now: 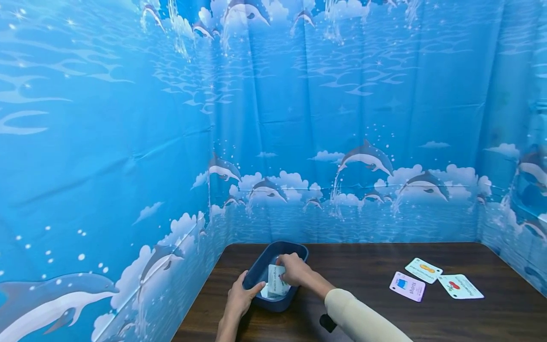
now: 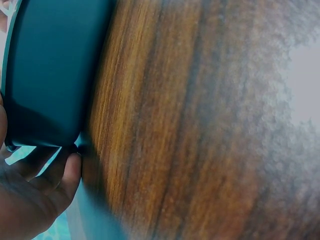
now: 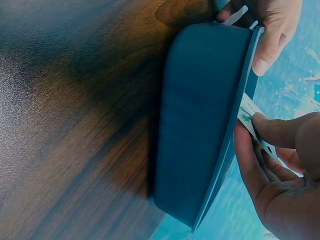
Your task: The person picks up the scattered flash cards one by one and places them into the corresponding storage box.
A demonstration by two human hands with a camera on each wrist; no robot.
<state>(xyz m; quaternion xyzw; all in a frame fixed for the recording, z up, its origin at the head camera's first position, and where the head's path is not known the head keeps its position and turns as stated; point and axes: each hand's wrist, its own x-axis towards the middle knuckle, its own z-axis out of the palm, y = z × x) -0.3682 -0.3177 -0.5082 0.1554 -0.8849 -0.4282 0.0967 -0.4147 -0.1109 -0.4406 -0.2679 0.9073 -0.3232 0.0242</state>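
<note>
A dark blue plastic bin (image 1: 279, 304) sits near the left edge of the wooden table. My left hand (image 1: 240, 297) grips its near left side, thumb over the rim; in the left wrist view the left hand's fingers (image 2: 74, 170) lie against the bin's outer wall (image 2: 55, 75). Inside the bin, my right hand (image 1: 294, 269) pinches a picture card (image 1: 277, 279) printed "sugar cane", tilted up. The right wrist view shows the right thumb (image 3: 280, 131) on that card (image 3: 248, 111) at the rim. Other pale cards (image 1: 269, 290) lie in the bin, partly hidden behind it.
On the right of the table (image 1: 354, 270) lie a peanut card (image 1: 423, 270), a purple "shorts" card (image 1: 407, 286) and a card with a red picture (image 1: 461, 286). A small black object (image 1: 327, 323) shows beside the right sleeve. A dolphin-print curtain (image 1: 342, 118) surrounds the table.
</note>
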